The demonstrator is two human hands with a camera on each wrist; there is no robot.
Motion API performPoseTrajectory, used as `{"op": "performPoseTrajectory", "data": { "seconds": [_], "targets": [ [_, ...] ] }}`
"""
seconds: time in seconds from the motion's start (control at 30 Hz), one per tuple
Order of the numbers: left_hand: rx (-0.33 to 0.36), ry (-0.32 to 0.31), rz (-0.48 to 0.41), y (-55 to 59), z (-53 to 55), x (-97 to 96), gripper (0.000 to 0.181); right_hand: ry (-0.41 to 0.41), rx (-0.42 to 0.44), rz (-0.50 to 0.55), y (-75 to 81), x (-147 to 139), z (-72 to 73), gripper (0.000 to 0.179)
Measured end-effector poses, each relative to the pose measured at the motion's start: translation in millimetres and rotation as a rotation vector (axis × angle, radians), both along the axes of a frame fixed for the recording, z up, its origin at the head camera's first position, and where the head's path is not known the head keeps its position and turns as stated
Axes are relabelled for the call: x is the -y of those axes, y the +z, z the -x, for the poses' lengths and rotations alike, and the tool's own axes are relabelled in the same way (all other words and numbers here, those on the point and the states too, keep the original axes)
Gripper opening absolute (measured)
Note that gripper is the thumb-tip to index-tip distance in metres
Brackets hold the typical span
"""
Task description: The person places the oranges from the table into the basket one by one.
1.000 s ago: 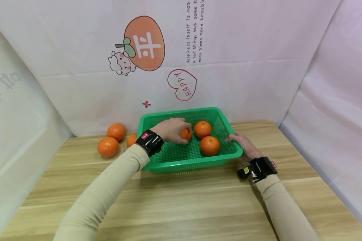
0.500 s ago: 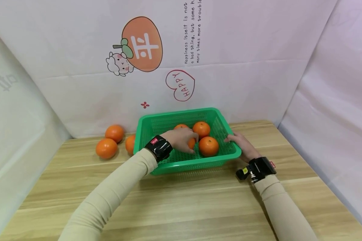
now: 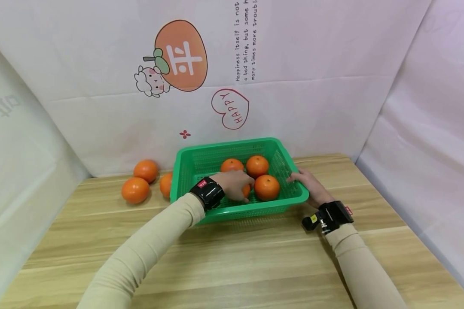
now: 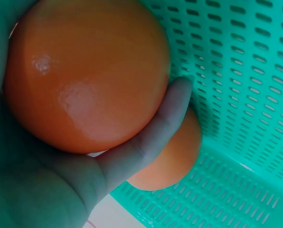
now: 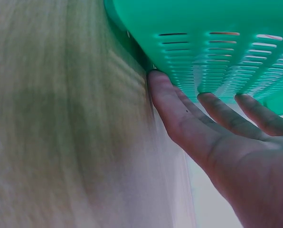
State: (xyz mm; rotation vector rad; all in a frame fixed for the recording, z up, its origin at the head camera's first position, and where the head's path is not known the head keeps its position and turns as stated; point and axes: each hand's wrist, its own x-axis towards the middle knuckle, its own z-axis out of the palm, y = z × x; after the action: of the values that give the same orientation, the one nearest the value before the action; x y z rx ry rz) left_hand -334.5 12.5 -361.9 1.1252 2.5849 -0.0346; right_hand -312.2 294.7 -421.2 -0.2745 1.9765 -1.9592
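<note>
Inside the green plastic basket (image 3: 232, 209), my left hand (image 3: 233, 183) grips an orange (image 4: 89, 76), with fingers and thumb curled round it. In the head view the hand hides most of that fruit. Just behind it is another orange (image 3: 232, 165), also seen below the thumb in the left wrist view. Two more oranges, a back one (image 3: 257, 166) and a front one (image 3: 267, 187), sit to the right in the basket. My right hand (image 3: 311, 185) holds the basket's right end, a digit over the rim and several fingers (image 5: 227, 114) against the outer perforated wall.
Left of the basket, on the wooden table (image 3: 232, 266), lie a rear orange (image 3: 145, 171), a front orange (image 3: 135, 190) and one (image 3: 165, 185) partly hidden by the basket's left end. A white printed cloth (image 3: 313, 107) stands behind, with white cloth sides.
My left hand has left the orange at the back of the basket and come forward and slightly right with the one it holds, down beside the front orange. The right hand keeps its place.
</note>
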Motion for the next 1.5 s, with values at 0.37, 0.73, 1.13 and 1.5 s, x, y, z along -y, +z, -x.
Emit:
{"op": "performPoseTrajectory", "data": {
  "seconds": [0.37, 0.73, 1.13, 1.5],
  "targets": [
    [0.025, 0.036, 0.081, -1.1, -0.6, -4.5, 0.057, -0.001, -0.001, 0.006, -2.3, 0.4, 0.5, 0.073],
    [0.027, 0.077, 0.148, -7.9, 6.9, -13.1, 0.062, -0.002, -0.011, 0.001, 0.7, 0.8, 1.6, 0.071],
    [0.021, 0.077, 0.157, -7.3, 2.3, -13.9, 0.065, -0.017, -0.012, -0.019, -2.5, 0.8, 2.0, 0.071],
    [0.043, 0.048, 0.111, -3.7, -0.5, -12.2, 0.059, -0.022, -0.004, -0.007, -2.9, 0.8, 1.8, 0.072]
  ]
}}
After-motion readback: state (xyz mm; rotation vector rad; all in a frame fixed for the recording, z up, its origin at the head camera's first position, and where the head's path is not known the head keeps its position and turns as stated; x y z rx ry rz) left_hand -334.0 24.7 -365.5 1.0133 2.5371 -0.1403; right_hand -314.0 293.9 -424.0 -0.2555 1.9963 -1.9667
